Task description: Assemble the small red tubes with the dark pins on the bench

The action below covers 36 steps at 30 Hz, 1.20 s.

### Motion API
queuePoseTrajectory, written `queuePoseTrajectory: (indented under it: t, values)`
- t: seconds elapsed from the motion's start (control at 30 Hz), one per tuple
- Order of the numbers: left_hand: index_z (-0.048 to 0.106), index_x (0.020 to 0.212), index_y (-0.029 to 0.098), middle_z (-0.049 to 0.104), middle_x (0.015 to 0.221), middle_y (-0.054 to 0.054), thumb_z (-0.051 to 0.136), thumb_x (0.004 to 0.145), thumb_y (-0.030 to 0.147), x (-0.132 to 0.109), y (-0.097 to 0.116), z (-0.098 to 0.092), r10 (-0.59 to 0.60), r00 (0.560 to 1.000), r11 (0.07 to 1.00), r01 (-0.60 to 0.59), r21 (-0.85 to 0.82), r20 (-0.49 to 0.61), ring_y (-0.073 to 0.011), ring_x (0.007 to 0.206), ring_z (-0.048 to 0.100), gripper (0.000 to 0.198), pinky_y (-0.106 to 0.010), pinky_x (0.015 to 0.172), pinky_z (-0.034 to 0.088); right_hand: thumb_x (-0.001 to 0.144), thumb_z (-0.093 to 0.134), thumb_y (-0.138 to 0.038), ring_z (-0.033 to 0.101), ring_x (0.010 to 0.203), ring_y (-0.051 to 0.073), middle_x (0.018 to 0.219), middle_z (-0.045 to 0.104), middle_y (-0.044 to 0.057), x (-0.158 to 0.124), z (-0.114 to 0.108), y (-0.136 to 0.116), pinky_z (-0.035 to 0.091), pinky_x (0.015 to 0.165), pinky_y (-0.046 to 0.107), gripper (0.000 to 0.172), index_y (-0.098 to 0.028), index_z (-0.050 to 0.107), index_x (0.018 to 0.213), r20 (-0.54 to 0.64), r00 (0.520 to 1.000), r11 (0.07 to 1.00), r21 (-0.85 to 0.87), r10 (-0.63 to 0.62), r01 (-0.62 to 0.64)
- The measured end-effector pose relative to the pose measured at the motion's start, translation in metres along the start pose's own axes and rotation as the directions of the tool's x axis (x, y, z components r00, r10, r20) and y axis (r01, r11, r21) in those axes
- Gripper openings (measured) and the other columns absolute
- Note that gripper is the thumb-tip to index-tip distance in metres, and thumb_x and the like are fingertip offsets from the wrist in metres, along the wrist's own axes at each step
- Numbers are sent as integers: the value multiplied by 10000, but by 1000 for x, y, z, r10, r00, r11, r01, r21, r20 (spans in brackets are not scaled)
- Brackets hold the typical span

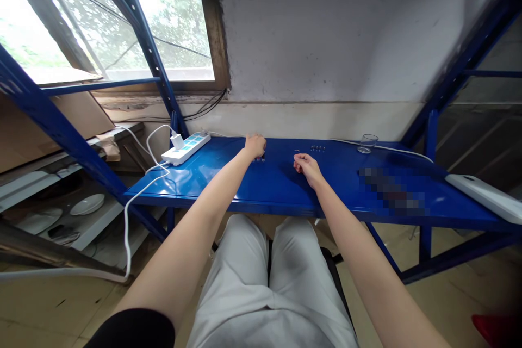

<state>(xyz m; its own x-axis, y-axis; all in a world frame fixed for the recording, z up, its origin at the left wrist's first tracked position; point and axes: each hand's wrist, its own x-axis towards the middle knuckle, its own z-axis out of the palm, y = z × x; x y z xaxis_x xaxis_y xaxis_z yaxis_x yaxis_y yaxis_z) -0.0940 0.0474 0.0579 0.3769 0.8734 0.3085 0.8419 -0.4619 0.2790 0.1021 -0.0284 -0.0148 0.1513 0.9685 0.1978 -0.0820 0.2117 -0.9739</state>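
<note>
From where I stood: 2 bare hands at work over a blue table (273,185). Landmark: white power strip (186,148), 1 white plug (176,141) in it.

Left hand (255,145) was right of the strip, back up, fingers bent down over a few tiny dark-and-reddish pieces (259,159). Pieces sat right of the strip, partly under that hand. Fingertips hidden; couldn't tell if it gripped any.

Right hand (306,168) was farther right of the strip, fingers curled in, mostly closed. Couldn't tell if anything was pinched. Thin sliver (297,150) showed just beyond its fingertips, also right of the strip.

Farther right of the strip than the sliver: a cluster of tiny shiny parts (318,148). Well right of the strip: clear glass (367,143), then a pixelated dark object (391,190). Farthest right from the strip: white slab (485,196).
</note>
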Motion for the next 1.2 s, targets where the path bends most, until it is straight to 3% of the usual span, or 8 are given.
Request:
queuePoseTrajectory:
  t: [0.17,0.27,0.37,0.43,0.63,0.87,1.2]
  values:
    - [660,789,156,601,998,-126,727,584,151,0,-1,-5,-37,999,999,37,-5,2,-340,1108,448,216,-524,999,143,596,699,-406,431,431,78,526,551,-25,2,-1,2,317,443,233,313,-190,548,766,-1,1000,1000,-14,-3,3]
    - [650,887,184,619,1009,-96,679,662,236,-13,4,-6,-38,987,990,16,-143,-154,-288,1054,496,233,-464,963,250,602,691,-413,428,431,76,528,547,-27,1,-1,2,317,444,231,311,-188,551,765,-7,1000,1000,-6,-10,10]
    - [639,878,183,653,901,-63,541,784,315,-40,10,1,-143,914,916,-24,-400,-380,-188,859,576,190,-333,845,383,611,684,-421,418,431,72,527,537,-25,-3,0,-3,312,439,230,296,-186,554,734,-25,1000,1000,-9,-17,17]
    - [636,800,171,653,790,-53,483,815,377,-62,12,11,-235,860,838,-57,-543,-453,-154,738,582,257,-270,726,423,618,678,-420,415,434,72,526,530,-22,-5,0,-6,307,436,231,278,-186,556,707,-49,998,999,-22,-29,28]
    - [590,639,166,589,572,-14,441,815,458,-105,6,37,-477,806,663,68,-746,-351,-92,447,483,372,-221,491,381,652,634,-402,402,426,69,514,520,-18,-9,-2,-11,299,423,232,231,-179,577,667,-105,992,996,-63,-65,58]
    - [585,629,165,575,533,1,472,797,418,-107,6,37,-473,837,644,114,-756,-276,-82,402,470,325,-215,460,374,674,607,-357,396,422,66,516,514,-18,-10,-2,-10,301,423,229,187,-171,588,665,-124,989,994,-90,-80,69]
    - [581,619,165,584,547,-9,466,794,433,-109,6,37,-469,844,646,127,-753,-260,-84,419,478,340,-211,469,381,679,605,-352,399,427,69,516,509,-15,-12,-2,-12,312,432,230,181,-172,586,657,-110,991,990,-127,-72,57]
